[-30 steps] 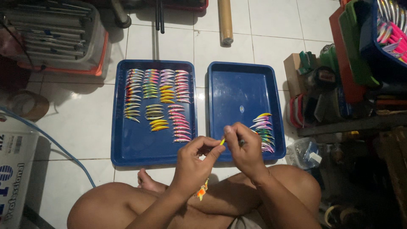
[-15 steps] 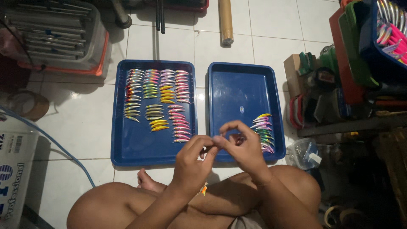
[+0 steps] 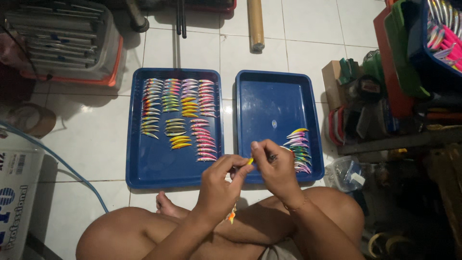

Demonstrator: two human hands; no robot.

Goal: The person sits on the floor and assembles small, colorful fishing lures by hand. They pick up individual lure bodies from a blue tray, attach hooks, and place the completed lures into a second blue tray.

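My left hand (image 3: 222,183) and my right hand (image 3: 272,166) meet over the near edge of the two trays, both pinching one small yellow fishing lure (image 3: 250,161) between their fingertips. The left blue tray (image 3: 149,166) holds several rows of coloured lures (image 3: 180,113). The right blue tray (image 3: 269,101) has a short stack of lures (image 3: 299,147) at its near right side, just beside my right hand. Another orange lure (image 3: 232,215) lies on my crossed legs under my left wrist.
White tiled floor. A grey crate on an orange lid (image 3: 62,43) stands far left, a white box (image 3: 17,192) near left with a blue hose (image 3: 72,168). A wooden handle (image 3: 255,21) lies at the top. Cluttered bins and tape rolls (image 3: 385,96) line the right.
My hands have shifted slightly and closed in together on the yellow lure; the fingers have turned around it. The trays have not moved.
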